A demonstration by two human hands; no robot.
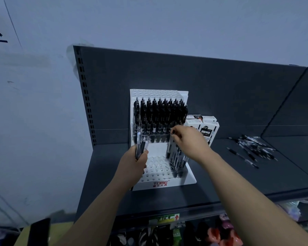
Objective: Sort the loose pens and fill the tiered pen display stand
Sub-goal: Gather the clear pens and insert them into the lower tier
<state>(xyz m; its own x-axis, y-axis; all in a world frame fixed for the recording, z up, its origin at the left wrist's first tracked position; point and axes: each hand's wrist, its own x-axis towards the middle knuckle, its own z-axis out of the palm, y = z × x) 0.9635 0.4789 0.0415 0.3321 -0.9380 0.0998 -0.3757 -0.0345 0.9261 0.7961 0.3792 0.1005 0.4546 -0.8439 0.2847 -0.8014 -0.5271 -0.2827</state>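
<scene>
Standing just below the middle of the frame, the white perforated plastic tiered pen display stand [164,185] sits on the dark grey metal shelf [220,176], pushed back toward the rear panel, probably so its rows face whoever shops here. Its upper tiers are packed with upright black-clipped pens [160,114]. On the lowest tier only the right-hand holes hold a cluster of clear-barrelled pens [178,162], and the holes to their left are bare. That suggests filling runs from right to left across this last tier. The left hand [135,163], at the stand's lower left corner, is wrapped in a fist around a bundle of clear and black pens [140,143] held upright, tips down. I take it to be a ready supply kept close to the empty holes. The right hand [189,140] reaches in from the right of centre, its thumb and fingertips [173,133] pinching the top end of one clear pen [169,148] that slants down toward the lowest tier. Whether its tip is already seated in a hole I cannot tell. White cardboard pen boxes [207,129] stand just beside the stand on its right, and a scattered heap of loose pens [254,148] lies well apart on the shelf at mid right, unsorted.
</scene>
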